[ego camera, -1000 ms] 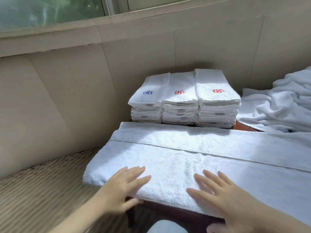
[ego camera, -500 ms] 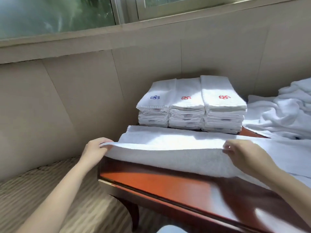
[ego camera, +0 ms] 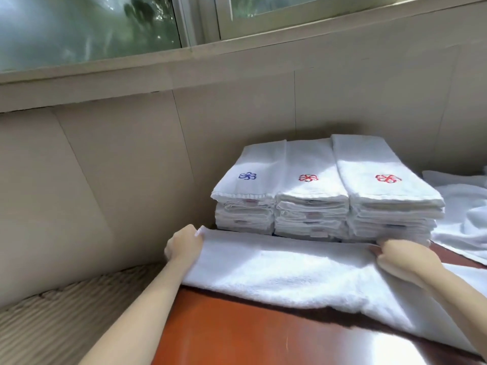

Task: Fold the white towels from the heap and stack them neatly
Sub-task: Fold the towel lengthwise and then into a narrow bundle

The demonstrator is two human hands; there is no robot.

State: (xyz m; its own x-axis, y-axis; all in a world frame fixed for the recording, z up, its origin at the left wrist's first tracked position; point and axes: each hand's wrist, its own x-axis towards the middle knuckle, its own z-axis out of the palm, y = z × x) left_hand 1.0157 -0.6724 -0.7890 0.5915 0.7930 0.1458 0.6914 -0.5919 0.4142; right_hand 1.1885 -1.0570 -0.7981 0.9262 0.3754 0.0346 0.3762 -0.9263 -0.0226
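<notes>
Left hand (ego camera: 184, 246): fingers curled, pinching the far-left corner of the white towel (ego camera: 290, 270).
Right hand (ego camera: 403, 255): fingers curled round the same towel's far edge, right at the foot of the right-hand stack.
White towel: spread lengthwise across the desk (ego camera: 237, 335), its far edge drawn up against the folded stacks (ego camera: 311, 206); its right end runs out of view.
Folded stacks: three side by side against the wall (ego camera: 118, 180). The left one's top towel has a blue emblem (ego camera: 247, 176); the other two have red emblems (ego camera: 308, 177).
Heap (ego camera: 463, 222): rumpled white towels at the right edge, beside the stacks.
Desk: glossy reddish wood, bare in front of the towel.
</notes>
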